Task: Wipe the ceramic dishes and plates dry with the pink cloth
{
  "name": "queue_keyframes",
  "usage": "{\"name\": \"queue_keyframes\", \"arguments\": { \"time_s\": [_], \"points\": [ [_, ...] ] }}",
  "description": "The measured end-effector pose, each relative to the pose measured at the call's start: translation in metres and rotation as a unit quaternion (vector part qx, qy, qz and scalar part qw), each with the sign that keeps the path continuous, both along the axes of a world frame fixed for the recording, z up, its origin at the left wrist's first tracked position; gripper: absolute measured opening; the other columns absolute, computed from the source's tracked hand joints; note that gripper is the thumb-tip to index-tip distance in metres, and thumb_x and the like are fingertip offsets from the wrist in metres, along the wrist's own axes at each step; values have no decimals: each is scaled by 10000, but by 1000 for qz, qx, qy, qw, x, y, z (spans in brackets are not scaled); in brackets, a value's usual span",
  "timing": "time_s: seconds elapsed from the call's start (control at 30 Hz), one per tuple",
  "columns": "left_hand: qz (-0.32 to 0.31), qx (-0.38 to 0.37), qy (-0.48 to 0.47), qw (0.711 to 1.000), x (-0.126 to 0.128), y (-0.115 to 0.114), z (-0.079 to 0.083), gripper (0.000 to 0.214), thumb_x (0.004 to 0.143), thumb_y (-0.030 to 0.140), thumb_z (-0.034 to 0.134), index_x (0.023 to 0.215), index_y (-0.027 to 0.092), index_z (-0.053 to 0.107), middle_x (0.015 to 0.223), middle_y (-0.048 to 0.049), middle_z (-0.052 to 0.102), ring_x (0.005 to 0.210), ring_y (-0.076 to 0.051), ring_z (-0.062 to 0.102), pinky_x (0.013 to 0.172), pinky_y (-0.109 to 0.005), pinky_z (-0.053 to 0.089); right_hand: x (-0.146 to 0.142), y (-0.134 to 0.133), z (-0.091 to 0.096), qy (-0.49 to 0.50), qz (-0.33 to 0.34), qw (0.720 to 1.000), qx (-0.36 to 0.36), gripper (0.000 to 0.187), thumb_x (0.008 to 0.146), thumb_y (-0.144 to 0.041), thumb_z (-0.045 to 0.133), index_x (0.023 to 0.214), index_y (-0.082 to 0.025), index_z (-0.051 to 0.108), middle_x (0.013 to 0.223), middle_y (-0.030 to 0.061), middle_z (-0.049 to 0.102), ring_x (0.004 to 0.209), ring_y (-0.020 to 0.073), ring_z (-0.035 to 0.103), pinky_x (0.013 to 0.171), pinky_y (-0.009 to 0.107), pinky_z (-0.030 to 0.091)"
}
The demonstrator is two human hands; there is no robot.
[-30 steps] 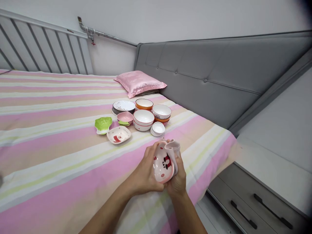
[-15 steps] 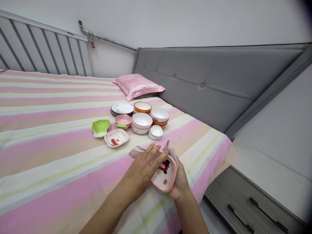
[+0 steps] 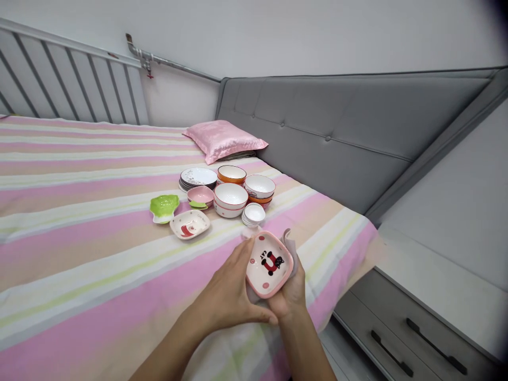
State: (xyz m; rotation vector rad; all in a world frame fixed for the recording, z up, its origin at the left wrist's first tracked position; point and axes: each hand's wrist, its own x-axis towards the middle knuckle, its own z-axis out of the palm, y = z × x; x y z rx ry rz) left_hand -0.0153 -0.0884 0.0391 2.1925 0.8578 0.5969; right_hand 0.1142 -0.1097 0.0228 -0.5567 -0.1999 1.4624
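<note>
A small square bowl (image 3: 266, 280) with a pink rim and a red and black cat picture is held up, its inside facing me. My right hand (image 3: 292, 296) grips it from below and the right. My left hand (image 3: 232, 283) wraps its left side, fingers behind it and thumb stretched out beneath. A pale pinkish cloth (image 3: 290, 247) lies between the bowl and my right hand, and part of it shows behind the rim; the rest is hidden. Just beyond are a square dish (image 3: 190, 224) with a red picture and a stack of small white bowls (image 3: 254, 214).
On the striped bedspread (image 3: 119, 264) stand a green dish (image 3: 164, 207), a pink bowl (image 3: 200, 196), stacked plates (image 3: 198, 177), white bowls (image 3: 230, 198) and orange bowls (image 3: 232, 173). A pink pillow (image 3: 225, 138) lies by the grey headboard (image 3: 317, 116). A drawer cabinet (image 3: 428, 307) is at right.
My left hand has moved off the bowl's inside to its outer left side. The bowl has risen slightly and turned, so its whole cat picture shows. The cloth has shifted behind the bowl.
</note>
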Motion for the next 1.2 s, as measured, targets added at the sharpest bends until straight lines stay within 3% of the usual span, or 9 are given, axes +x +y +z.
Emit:
{"name": "queue_keyframes", "arguments": {
  "time_s": [0.17, 0.3, 0.47, 0.63, 0.9, 1.2],
  "points": [
    [35, -32, -85, 995, 7, 4, -8, 1159, 469, 464, 788, 1409, 256, 142, 1394, -137, 314, 1276, -340, 291, 970, -514, 362, -11, -3, -7, -50, -26, 998, 4, 326, 776, -445, 552, 1003, -230, 647, 893, 16, 701, 813, 210, 645, 759, 363, 505],
    [34, -41, -119, 991, 4, 6, -6, 1049, 512, 297, 782, 1381, 285, 194, 1329, -94, 373, 1218, -292, 372, 934, -455, 419, -14, -8, -7, -105, -40, 993, 46, 432, 762, -373, 599, 1179, -272, 550, 955, -11, 685, 909, 197, 626, 792, 322, 490],
    [53, -37, -163, 985, 1, 7, -1, 1005, 527, 157, 731, 1368, 285, 197, 1320, -75, 346, 1231, -252, 354, 972, -411, 396, -12, -13, -1, -163, -21, 983, 79, 567, 757, -304, 605, 1297, -270, 435, 995, 11, 662, 871, 184, 620, 705, 270, 487],
    [80, -16, -181, 980, 3, 5, 0, 1001, 549, 147, 701, 1381, 247, 153, 1321, -98, 313, 1251, -258, 323, 987, -415, 381, -15, -17, 8, -190, -12, 975, 116, 603, 790, -283, 569, 1347, -320, 342, 1139, 1, 600, 964, 169, 573, 783, 261, 453],
    [35, 115, -153, 981, 8, 0, 4, 923, 574, 100, 616, 1359, 224, 149, 1331, -114, 278, 1261, -261, 274, 1019, -429, 339, -14, -18, 12, -233, -61, 962, 126, 548, 809, -343, 562, 1322, -285, 379, 1185, 17, 575, 1111, 199, 508, 913, 315, 399],
    [-29, 161, -87, 983, 6, -5, 5, 947, 626, 66, 574, 1404, 227, 58, 1412, -130, 183, 1338, -276, 151, 1053, -446, 295, -6, -20, 17, -208, -68, 968, 125, 447, 835, -329, 552, 1268, -272, 456, 1158, 20, 606, 1076, 188, 547, 909, 316, 421]
  ]
}}
